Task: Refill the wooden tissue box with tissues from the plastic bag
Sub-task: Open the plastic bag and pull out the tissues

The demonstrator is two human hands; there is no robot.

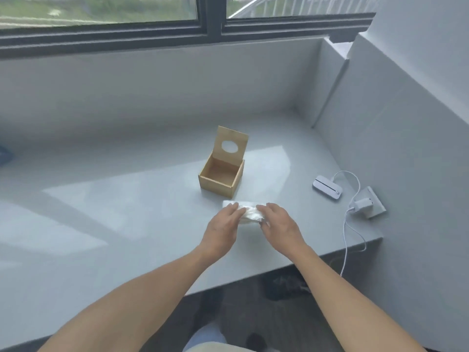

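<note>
The wooden tissue box (220, 180) stands on the grey counter (127, 212) with its hinged lid (232, 146) raised upright; the lid has an oval hole and the inside looks empty. Just in front of it lies a white pack of tissues in a plastic bag (250, 212). My left hand (223, 227) grips the pack's left end and my right hand (278, 222) grips its right end, fingers curled over the top. Much of the pack is hidden under my hands.
A small white device (327, 187) lies to the right, its white cable (351, 235) running to a charger in a pop-up socket (368, 203) and over the counter's front edge. Grey walls close the back and right. A window runs above.
</note>
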